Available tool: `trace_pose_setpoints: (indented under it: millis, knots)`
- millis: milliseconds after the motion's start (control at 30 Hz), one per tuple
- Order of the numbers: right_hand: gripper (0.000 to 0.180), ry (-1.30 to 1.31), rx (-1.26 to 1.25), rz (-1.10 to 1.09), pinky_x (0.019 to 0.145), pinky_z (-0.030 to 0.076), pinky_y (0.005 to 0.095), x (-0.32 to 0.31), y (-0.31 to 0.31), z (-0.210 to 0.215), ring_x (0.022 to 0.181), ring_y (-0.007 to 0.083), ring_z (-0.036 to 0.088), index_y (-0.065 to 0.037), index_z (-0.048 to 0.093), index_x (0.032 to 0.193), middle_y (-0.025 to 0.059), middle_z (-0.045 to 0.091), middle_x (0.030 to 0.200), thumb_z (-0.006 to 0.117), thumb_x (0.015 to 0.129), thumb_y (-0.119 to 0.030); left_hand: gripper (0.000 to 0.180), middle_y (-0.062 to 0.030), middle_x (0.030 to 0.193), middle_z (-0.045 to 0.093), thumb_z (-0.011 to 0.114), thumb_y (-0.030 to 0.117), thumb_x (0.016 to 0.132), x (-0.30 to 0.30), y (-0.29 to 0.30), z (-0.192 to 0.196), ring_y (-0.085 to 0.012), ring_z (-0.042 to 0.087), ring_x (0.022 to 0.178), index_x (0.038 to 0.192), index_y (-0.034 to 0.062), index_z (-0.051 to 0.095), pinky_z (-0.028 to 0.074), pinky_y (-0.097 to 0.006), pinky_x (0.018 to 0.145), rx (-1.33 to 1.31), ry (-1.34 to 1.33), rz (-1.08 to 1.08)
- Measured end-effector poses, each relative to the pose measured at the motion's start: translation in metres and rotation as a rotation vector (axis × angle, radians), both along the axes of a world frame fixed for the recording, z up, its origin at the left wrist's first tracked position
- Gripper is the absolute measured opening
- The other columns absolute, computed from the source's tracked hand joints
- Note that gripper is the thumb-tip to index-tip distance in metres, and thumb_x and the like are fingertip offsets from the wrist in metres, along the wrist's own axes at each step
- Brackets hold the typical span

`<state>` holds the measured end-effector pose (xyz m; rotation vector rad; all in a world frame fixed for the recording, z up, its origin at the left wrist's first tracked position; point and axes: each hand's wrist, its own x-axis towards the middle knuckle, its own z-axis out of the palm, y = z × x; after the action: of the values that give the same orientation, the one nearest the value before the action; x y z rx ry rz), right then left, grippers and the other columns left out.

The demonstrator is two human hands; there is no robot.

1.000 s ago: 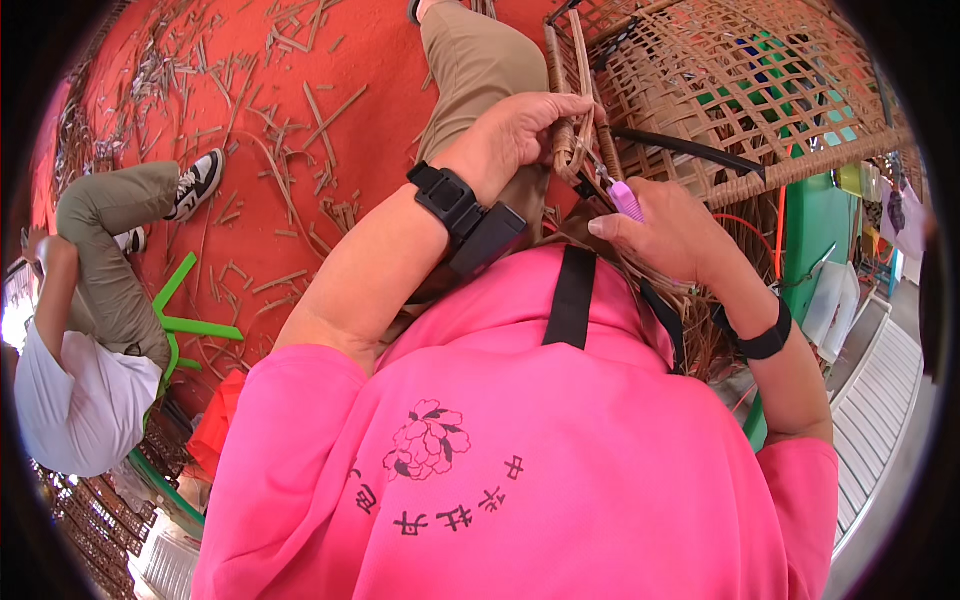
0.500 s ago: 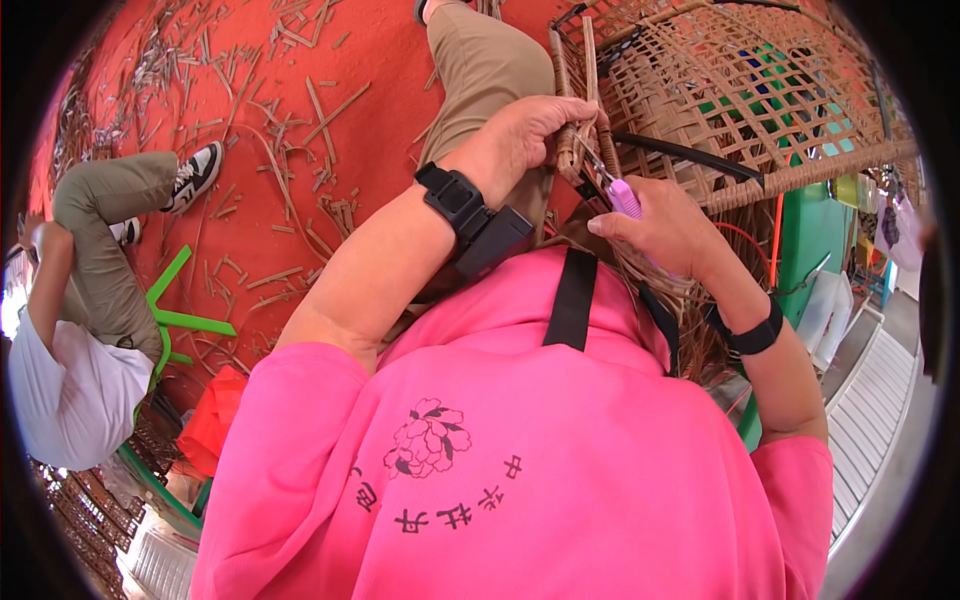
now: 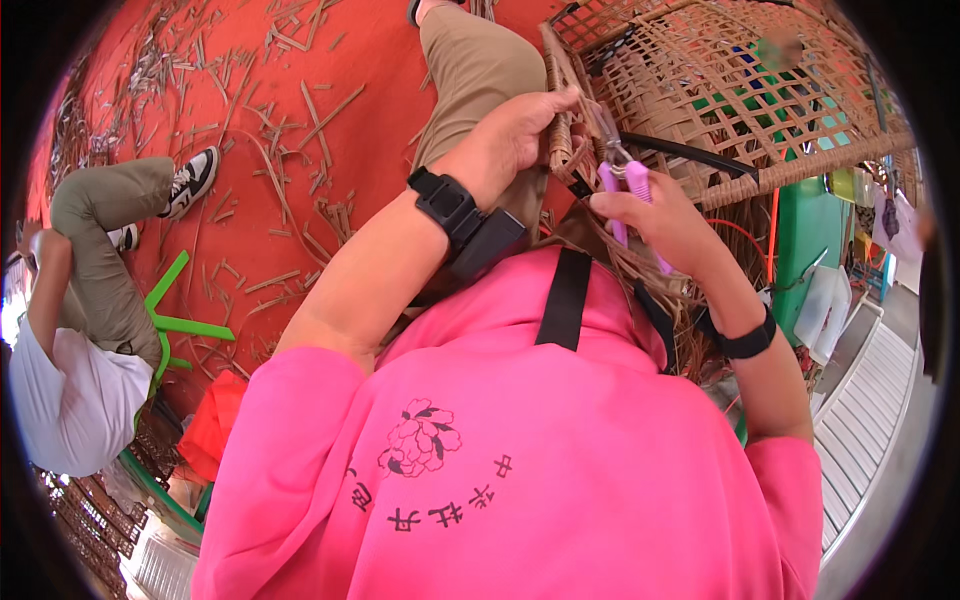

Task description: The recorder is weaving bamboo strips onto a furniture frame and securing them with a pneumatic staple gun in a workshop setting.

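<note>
My left hand (image 3: 525, 128) is closed round the wrapped edge of a woven rattan frame (image 3: 660, 95), thumb along its top. In my right hand (image 3: 660, 222) are purple-handled pruning shears (image 3: 628, 178). Their handles stand apart, and the metal blades point up along the bound corner of the frame, close beside my left fingers. The blade tips lie over the weave, so I cannot tell whether they touch a strand. A black bar (image 3: 690, 153) runs across the frame to the right of the blades.
Cut rattan scraps (image 3: 320, 120) litter the red floor (image 3: 390, 50). At the left sits another person (image 3: 80, 380), near bright green stool legs (image 3: 190, 322). Loose strands (image 3: 665, 275) hang under my right hand. On the right are a green panel (image 3: 800, 260) and a white slatted surface (image 3: 865, 400).
The shears have swung more upright and their handles have spread apart. My left hand has slid slightly left, and the frame's corner has shifted a little with it.
</note>
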<state>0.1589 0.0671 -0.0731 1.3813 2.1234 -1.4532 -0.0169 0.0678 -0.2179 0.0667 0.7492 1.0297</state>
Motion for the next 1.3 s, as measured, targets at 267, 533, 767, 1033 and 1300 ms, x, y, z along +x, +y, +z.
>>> trace_pose_setpoints:
  millis: [267, 533, 767, 1033, 1300]
  knots:
    - [0.032, 0.454, -0.455, -0.403, 0.054, 0.044, 0.0186, 0.051, -0.003, -0.017, 0.063, 0.0062, 0.055, -0.006, 0.061, 0.107, -0.0004, 0.062, 0.082, 0.063, 0.090, -0.033, 0.062, -0.0061, 0.122, 0.056, 0.036, 0.053, 0.101, 0.002, -0.039, 0.054, -0.0186, 0.057, 0.108, 0.141, 0.0049, 0.043, 0.046, -0.032, 0.094, 0.283, 0.182, -0.115]
    - [0.039, 0.637, -0.492, -0.267, 0.063, 0.046, 0.0238, 0.065, -0.006, 0.004, 0.075, 0.0082, 0.055, -0.006, 0.059, 0.114, 0.0008, 0.061, 0.089, 0.066, 0.087, -0.033, 0.032, 0.0023, 0.088, 0.060, 0.063, 0.022, 0.093, -0.006, -0.070, 0.088, -0.0068, 0.056, 0.082, 0.118, 0.0035, 0.065, 0.047, -0.023, 0.079, 0.254, 0.822, -0.237]
    - [0.058, 1.022, -0.033, -0.710, 0.065, 0.048, 0.0249, 0.169, 0.046, 0.067, 0.095, 0.0220, 0.065, -0.001, 0.050, 0.122, 0.0107, 0.066, 0.098, 0.057, 0.086, -0.046, 0.031, 0.0046, 0.079, 0.055, 0.064, 0.025, 0.093, -0.012, -0.088, 0.089, -0.0050, 0.056, 0.076, 0.119, 0.0074, 0.066, 0.053, -0.025, 0.072, 0.090, 0.760, -0.074]
    - [0.058, -0.399, 0.516, -0.958, 0.077, 0.049, 0.0376, 0.289, 0.184, 0.045, 0.095, 0.0211, 0.065, -0.001, 0.064, 0.090, 0.0171, 0.067, 0.090, 0.058, 0.083, -0.058, 0.029, -0.0019, 0.098, 0.064, 0.060, 0.018, 0.096, -0.004, -0.083, 0.093, -0.0099, 0.063, 0.081, 0.121, 0.0044, 0.062, 0.054, -0.027, 0.074, 0.110, 0.679, -0.014]
    - [0.071, -0.557, 1.053, -0.910, 0.097, 0.043, 0.0498, 0.337, 0.264, -0.048, 0.116, 0.0395, 0.053, 0.005, 0.053, 0.122, 0.0277, 0.054, 0.124, 0.062, 0.083, -0.053, 0.026, -0.0059, 0.105, 0.067, 0.061, 0.014, 0.094, -0.008, -0.089, 0.090, -0.0130, 0.066, 0.083, 0.117, 0.0022, 0.063, 0.056, -0.028, 0.074, 0.041, 0.699, 0.029]
